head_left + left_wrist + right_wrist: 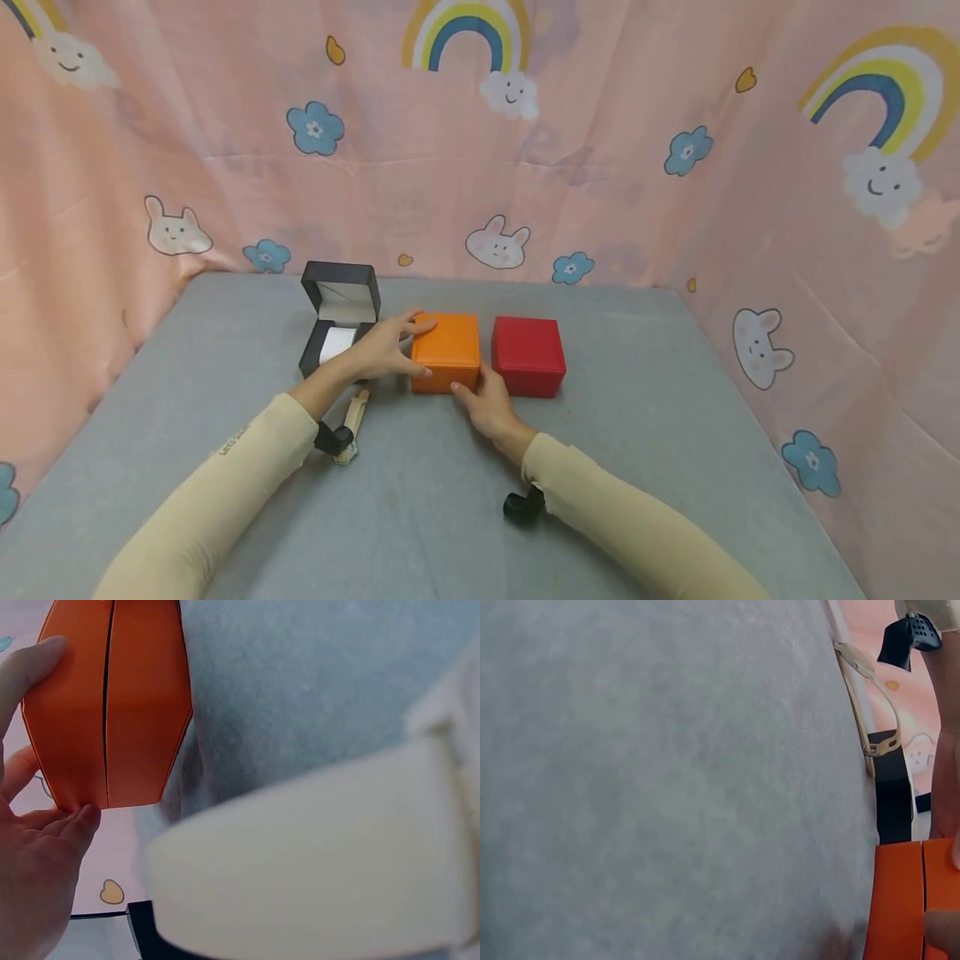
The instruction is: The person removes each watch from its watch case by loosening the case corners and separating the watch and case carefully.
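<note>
A closed orange box (446, 340) sits on the grey table between my two hands. My left hand (385, 347) grips its left side, with the thumb on the front and fingers at the top and side. In the left wrist view a dark seam runs between the lid and base of the orange box (142, 705). At the front right corner, my right hand (490, 407) holds the box with its thumb on the front face; its other fingers are largely hidden.
An open black box (341, 287) with a white cushion stands behind my left hand. A beige-strapped watch (358, 408) lies below my left wrist. To the right of the orange box is a closed red box (528, 354). A patterned pink curtain (600, 192) hangs behind the table (645, 392).
</note>
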A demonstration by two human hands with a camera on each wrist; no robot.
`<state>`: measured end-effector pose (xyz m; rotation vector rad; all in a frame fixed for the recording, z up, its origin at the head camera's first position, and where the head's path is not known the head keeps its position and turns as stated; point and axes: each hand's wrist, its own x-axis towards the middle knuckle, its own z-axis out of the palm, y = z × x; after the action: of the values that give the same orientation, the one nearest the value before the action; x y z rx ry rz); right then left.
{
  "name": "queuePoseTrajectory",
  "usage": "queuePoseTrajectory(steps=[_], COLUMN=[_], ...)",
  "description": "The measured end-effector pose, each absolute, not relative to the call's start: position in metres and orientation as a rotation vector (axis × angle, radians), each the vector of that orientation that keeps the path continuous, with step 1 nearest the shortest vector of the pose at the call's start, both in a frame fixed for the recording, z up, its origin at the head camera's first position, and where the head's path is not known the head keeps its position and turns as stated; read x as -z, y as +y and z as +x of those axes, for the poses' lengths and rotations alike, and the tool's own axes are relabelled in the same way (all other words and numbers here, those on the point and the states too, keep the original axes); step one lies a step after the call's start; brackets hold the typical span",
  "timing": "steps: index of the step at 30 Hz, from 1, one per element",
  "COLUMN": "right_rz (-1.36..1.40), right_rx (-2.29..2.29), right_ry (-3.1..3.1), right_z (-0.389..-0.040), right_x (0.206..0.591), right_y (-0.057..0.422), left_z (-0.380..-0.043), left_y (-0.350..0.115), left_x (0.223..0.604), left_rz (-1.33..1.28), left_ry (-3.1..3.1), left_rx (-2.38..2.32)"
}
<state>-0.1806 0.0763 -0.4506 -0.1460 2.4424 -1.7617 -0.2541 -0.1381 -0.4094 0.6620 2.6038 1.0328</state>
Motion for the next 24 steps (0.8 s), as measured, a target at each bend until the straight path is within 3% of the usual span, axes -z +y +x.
queuePoseTrajectory(steps=[24], right_rz=[-0.018], right_rx=[1.71], right_ry=[2.585], right_z=[-0.1825], right_x=[0.4477], right_y=[0.0702], left_z=[-0.2609], left_y=[-0.1399], left_x=[0.4107], left_rz=[0.599], left_ry=[2.517], left_rx=[-1.227])
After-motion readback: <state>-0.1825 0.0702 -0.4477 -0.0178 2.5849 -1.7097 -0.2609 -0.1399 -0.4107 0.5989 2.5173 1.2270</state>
